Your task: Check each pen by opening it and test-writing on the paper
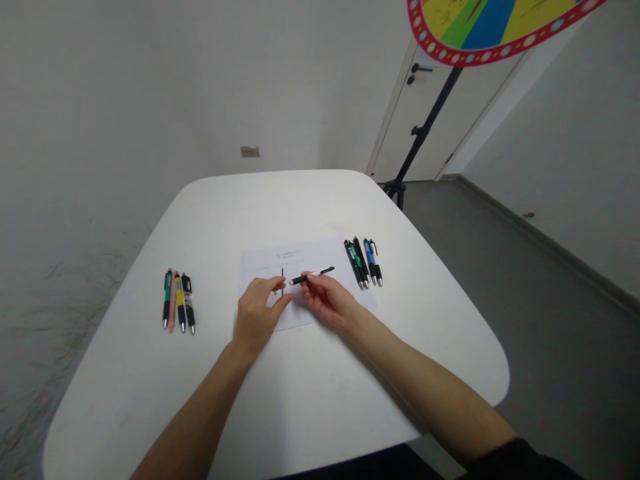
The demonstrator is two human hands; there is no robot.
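My right hand (327, 297) grips a black and white pen (300, 279) between thumb and fingers, its silvery end pointing left toward my other hand. My left hand (257, 310) is just left of that end, thumb and index finger curved and apart, not touching the pen. Both hands are over a white sheet of paper (315, 250) with small print near its top. A thin dark upright line shows between the left fingers; whether it is printed or an object, I cannot tell.
On the white table (280, 207), several pens (181, 303) lie at the left, green, pink, yellow and black. Several more pens (357, 263), black, green and blue, lie right of the paper. Behind stands a colourful wheel (485, 33) on a black stand (425, 130), near a door.
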